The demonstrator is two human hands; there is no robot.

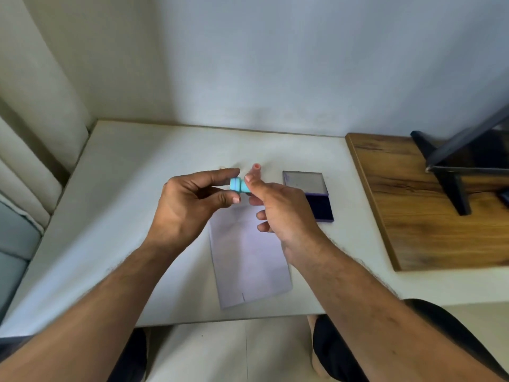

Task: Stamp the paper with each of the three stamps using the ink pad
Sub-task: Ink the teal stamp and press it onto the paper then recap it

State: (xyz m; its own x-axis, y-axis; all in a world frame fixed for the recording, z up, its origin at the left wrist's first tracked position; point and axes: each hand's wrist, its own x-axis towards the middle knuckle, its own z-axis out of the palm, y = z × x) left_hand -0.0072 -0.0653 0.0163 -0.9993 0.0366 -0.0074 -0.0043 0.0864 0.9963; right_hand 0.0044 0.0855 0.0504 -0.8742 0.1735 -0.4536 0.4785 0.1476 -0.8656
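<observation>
Ink pad (312,194) right of paper (249,260)

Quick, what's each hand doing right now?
Left hand: closed on the small turquoise plastic stamp, held above the table.
Right hand: fingertips pinch the same stamp's other end; remaining fingers loosely curled.

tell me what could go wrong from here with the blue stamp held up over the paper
1. Both hands, left and right, pinch the small blue stamp in the air above the paper; if the grip slips it could drop and perhaps mark the sheet.
2. The pink stamp stands just behind the fingers, so a reach toward the open ink pad might knock it over.
3. The paper lies loose, so it may shift when pressed.
</observation>
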